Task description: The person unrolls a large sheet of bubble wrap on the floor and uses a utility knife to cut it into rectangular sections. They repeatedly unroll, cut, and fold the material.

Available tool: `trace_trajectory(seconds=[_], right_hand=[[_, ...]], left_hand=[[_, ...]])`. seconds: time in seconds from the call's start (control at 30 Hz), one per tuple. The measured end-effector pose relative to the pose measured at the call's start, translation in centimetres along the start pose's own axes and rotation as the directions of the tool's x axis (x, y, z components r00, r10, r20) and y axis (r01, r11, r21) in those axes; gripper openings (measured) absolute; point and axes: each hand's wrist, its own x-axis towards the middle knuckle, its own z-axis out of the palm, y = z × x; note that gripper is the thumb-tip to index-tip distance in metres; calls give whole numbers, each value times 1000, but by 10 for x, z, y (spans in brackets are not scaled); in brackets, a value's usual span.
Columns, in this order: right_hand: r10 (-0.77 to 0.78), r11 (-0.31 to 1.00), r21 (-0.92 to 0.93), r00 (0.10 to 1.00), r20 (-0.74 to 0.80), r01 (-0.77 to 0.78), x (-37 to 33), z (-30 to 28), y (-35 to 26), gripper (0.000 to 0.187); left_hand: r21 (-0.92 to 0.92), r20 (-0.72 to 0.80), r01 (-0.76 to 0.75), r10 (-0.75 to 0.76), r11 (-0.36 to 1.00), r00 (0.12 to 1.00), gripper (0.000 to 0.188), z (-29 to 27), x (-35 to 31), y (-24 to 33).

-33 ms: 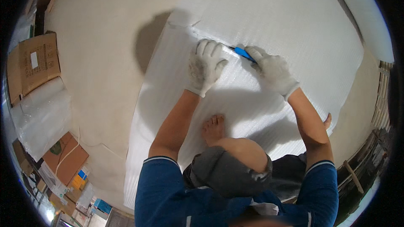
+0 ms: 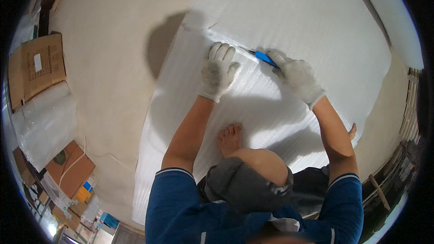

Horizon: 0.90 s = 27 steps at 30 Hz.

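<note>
A sheet of white foam wrap (image 2: 280, 13) is spread under both my gloved hands. My left hand (image 2: 216, 73) lies flat on it, palm down, fingers stretched out and thumb apart, holding nothing. My right hand (image 2: 296, 77) is closed round a blue utility knife (image 2: 266, 58), whose thin dark blade points left toward the fingers of my left hand. A slit (image 2: 226, 39) in the foam runs from near the sheet's left edge, past my left fingertips, to the blade. The right fingers partly hide the knife's handle.
At the upper right lies a thick white roll (image 2: 398, 13). Cardboard boxes (image 2: 38, 70) and a clear plastic-wrapped bundle (image 2: 47, 117) line the left side. A thin cord (image 2: 108, 155) trails over the beige floor (image 2: 108, 63). My bare foot (image 2: 229, 139) rests on the foam.
My right hand and the knife have shifted slightly to the right along the slit. My left hand has moved a little left, its fingers straighter.
</note>
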Motion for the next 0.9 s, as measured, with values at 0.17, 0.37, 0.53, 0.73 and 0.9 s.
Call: trace_trajectory(seconds=[0.17,0.37,0.53,0.73,0.9], right_hand=[[-19,997,68,999,-38,22,21,-10,-17,45],[-65,998,0,998,-27,65,75,24,-38,42],[-84,995,43,994,-74,87,32,29,-7,43],[236,935,-321,940,249,-150,-76,16,60,41],[121,976,-194,987,106,-99,-96,18,75,39]], left_hand=[[-99,-73,22,-29,995,997,33,20,-12,-39],[-130,-67,27,-36,991,997,31,23,-10,-48],[-183,-61,41,-53,982,997,31,29,-9,-56],[-98,-22,92,-94,991,995,31,16,1,-39],[-105,51,-151,157,983,986,51,29,11,53]])
